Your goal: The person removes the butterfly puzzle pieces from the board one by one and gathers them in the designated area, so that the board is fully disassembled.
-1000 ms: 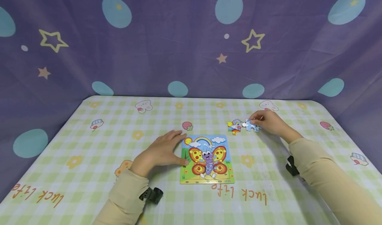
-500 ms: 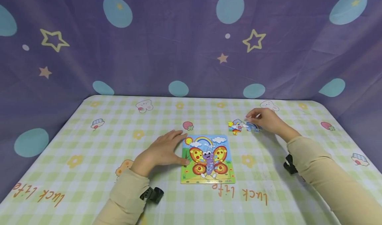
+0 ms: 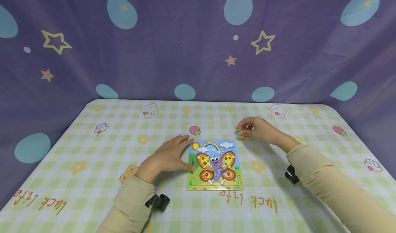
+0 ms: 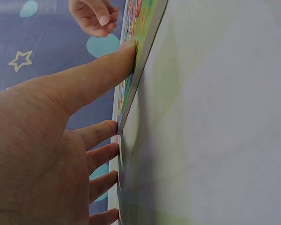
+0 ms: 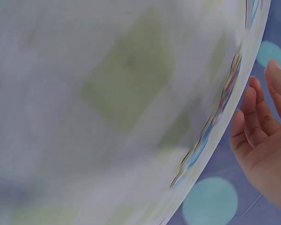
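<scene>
A square butterfly jigsaw puzzle [image 3: 215, 165] lies flat on the checkered tablecloth. My left hand [image 3: 168, 157] is spread at its left side, the thumb resting on the puzzle's left border and a fingertip by the upper left corner. In the left wrist view, the left thumb [image 4: 100, 72] touches the board's face near its edge. My right hand [image 3: 260, 130] is over loose puzzle pieces [image 3: 243, 137] beyond the board's upper right corner and hides most of them. The right wrist view shows the pieces [image 5: 203, 140] flat on the cloth, with the loosely bent fingers [image 5: 258, 119] apart from them.
The table [image 3: 92, 150] wears a green and white checkered cloth with printed flowers, strawberries and lettering. A purple curtain [image 3: 173, 47] with stars and blue ovals hangs behind its far edge. Each wrist carries a black camera [image 3: 158, 202].
My right hand has let go of a blue puzzle piece it held tilted one second ago. It has moved left over the other loose pieces. The left hand and the board stay put.
</scene>
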Motion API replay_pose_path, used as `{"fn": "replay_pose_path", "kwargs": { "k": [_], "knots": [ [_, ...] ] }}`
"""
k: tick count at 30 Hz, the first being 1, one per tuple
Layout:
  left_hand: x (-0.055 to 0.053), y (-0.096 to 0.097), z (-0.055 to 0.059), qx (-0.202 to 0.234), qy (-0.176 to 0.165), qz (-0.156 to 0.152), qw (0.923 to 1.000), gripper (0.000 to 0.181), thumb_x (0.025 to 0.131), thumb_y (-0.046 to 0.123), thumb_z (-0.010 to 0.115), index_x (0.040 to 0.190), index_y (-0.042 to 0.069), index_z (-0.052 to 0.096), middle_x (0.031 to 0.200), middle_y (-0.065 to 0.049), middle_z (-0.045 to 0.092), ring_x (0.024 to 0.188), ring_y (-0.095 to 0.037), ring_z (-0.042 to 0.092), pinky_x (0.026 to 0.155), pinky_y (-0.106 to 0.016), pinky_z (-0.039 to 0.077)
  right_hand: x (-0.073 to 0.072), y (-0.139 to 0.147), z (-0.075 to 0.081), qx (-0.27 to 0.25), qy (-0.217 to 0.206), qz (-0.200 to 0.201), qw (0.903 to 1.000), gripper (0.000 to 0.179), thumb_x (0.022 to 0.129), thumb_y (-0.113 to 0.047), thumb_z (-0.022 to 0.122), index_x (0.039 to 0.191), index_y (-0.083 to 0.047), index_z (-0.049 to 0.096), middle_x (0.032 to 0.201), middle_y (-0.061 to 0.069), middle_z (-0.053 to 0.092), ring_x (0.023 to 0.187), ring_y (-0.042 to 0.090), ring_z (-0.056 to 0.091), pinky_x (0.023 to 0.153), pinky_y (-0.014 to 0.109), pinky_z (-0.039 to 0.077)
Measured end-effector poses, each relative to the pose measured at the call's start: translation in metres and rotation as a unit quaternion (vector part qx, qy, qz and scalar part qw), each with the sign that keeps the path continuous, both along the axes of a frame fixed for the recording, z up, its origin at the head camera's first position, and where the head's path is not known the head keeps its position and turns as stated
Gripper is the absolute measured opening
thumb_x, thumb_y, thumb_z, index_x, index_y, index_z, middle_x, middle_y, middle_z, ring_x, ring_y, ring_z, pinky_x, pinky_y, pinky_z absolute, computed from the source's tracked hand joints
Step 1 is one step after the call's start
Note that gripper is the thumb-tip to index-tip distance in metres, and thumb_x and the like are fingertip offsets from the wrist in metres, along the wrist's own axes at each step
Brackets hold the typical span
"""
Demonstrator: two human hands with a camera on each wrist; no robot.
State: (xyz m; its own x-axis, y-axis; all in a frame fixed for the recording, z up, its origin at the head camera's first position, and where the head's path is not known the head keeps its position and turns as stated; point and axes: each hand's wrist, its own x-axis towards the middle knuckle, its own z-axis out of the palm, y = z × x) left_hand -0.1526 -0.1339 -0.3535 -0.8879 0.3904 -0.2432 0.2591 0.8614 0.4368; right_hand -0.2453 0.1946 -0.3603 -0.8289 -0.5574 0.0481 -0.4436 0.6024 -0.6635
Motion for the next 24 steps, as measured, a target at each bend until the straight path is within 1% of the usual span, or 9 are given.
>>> {"fn": "replay_pose_path", "kwargs": {
  "k": [5, 8, 11, 13, 17, 20, 24],
  "knots": [
    [0.0, 0.0, 0.001, 0.001, -0.001, 0.0, 1.0, 0.096, 0.079, 0.049, 0.079, 0.155, 0.011, 0.034, 0.162, -0.011, 0.023, 0.15, -0.034, 0.014, 0.12, -0.053, 0.014, 0.006, -0.017, -0.001, -0.011, -0.003, 0.037, 0.9992, 0.013, 0.091, -0.006, 0.071, 0.103, -0.002, 0.071, 0.091, 0.003, 0.069, 0.075, 0.016, 0.056, 0.068, 0.027, 0.048],
    [0.0, 0.0, 0.0, 0.002, -0.001, 0.001, 1.0, 0.096, 0.079, 0.049, 0.079, 0.155, 0.012, 0.034, 0.162, -0.011, 0.023, 0.15, -0.033, 0.014, 0.12, -0.053, 0.014, 0.01, -0.026, -0.002, -0.013, -0.009, 0.056, 0.9983, 0.015, 0.088, -0.007, 0.074, 0.102, -0.003, 0.071, 0.092, 0.002, 0.069, 0.077, 0.016, 0.056, 0.072, 0.029, 0.049],
    [0.001, 0.0, 0.0, 0.002, -0.002, 0.001, 1.0, 0.095, 0.079, 0.049, 0.079, 0.155, 0.012, 0.034, 0.162, -0.01, 0.024, 0.15, -0.033, 0.014, 0.12, -0.053, 0.014, 0.015, -0.033, -0.001, -0.003, -0.021, 0.067, 0.9975, 0.019, 0.086, -0.011, 0.078, 0.103, -0.005, 0.071, 0.091, 0.001, 0.067, 0.079, 0.016, 0.058, 0.076, 0.032, 0.051],
    [0.0, 0.0, 0.0, 0.004, -0.002, 0.001, 1.0, 0.095, 0.079, 0.049, 0.079, 0.155, 0.012, 0.035, 0.162, -0.01, 0.024, 0.15, -0.033, 0.014, 0.12, -0.053, 0.014, 0.018, -0.037, -0.001, 0.007, -0.03, 0.071, 0.997, 0.023, 0.084, -0.013, 0.08, 0.104, -0.006, 0.072, 0.092, 0.002, 0.065, 0.081, 0.017, 0.058, 0.077, 0.032, 0.05],
    [0.001, -0.001, 0.0, 0.009, -0.001, 0.002, 1.0, 0.095, 0.079, 0.049, 0.079, 0.155, 0.012, 0.035, 0.162, -0.01, 0.024, 0.149, -0.034, 0.015, 0.12, -0.054, 0.015, 0.023, -0.043, 0.0, 0.032, -0.034, 0.082, 0.9956, 0.032, 0.08, -0.015, 0.084, 0.107, -0.005, 0.07, 0.093, 0.004, 0.061, 0.078, 0.019, 0.052, 0.071, 0.03, 0.045],
    [0.0, -0.001, 0.0, 0.009, 0.0, 0.002, 1.0, 0.095, 0.079, 0.049, 0.079, 0.155, 0.011, 0.035, 0.162, -0.011, 0.024, 0.149, -0.034, 0.015, 0.12, -0.054, 0.015, 0.025, -0.044, -0.001, 0.049, -0.029, 0.094, 0.994, 0.038, 0.077, -0.015, 0.086, 0.109, -0.004, 0.069, 0.091, 0.005, 0.056, 0.074, 0.017, 0.046, 0.067, 0.028, 0.041],
    [0.0, -0.001, -0.001, 0.007, 0.0, 0.001, 1.0, 0.095, 0.079, 0.049, 0.079, 0.155, 0.012, 0.035, 0.162, -0.01, 0.024, 0.15, -0.033, 0.015, 0.12, -0.053, 0.015, 0.027, -0.046, -0.002, 0.063, -0.018, 0.105, 0.9923, 0.038, 0.076, -0.013, 0.086, 0.108, -0.004, 0.068, 0.088, 0.005, 0.052, 0.073, 0.014, 0.044, 0.067, 0.027, 0.041]
  ]
}}
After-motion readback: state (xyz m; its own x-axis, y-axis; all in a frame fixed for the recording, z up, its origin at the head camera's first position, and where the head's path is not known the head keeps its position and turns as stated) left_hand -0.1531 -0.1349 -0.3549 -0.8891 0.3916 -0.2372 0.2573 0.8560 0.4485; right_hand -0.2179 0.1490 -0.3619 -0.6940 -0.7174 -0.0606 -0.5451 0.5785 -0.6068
